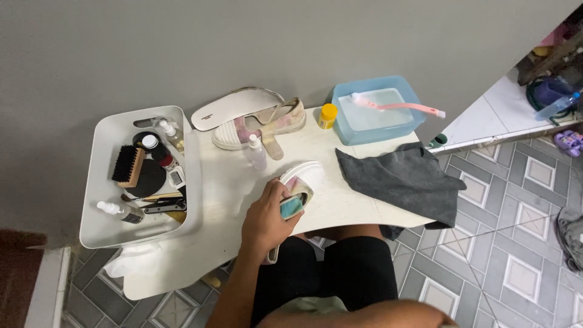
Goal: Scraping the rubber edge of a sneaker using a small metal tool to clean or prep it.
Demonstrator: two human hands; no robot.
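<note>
Against a grey wall stood a white table (243,182) over patterned floor tiles. At its front edge the left hand (264,222) was clamped around a white slip-on shoe (302,182), its ribbed toe pointing away and a pink-and-teal insole showing. The right hand was not visible. A second shoe (261,124), a loose insole (234,106), a spray bottle (255,152), a grey cloth (404,179), a blue tub (376,109) and a white tray (139,176) of brushes lay nearby.

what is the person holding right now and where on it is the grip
The left hand holds a white slip-on shoe with a pink and teal insole, gripped around its heel end, toe pointing away. The right hand is not clearly in view.
</note>
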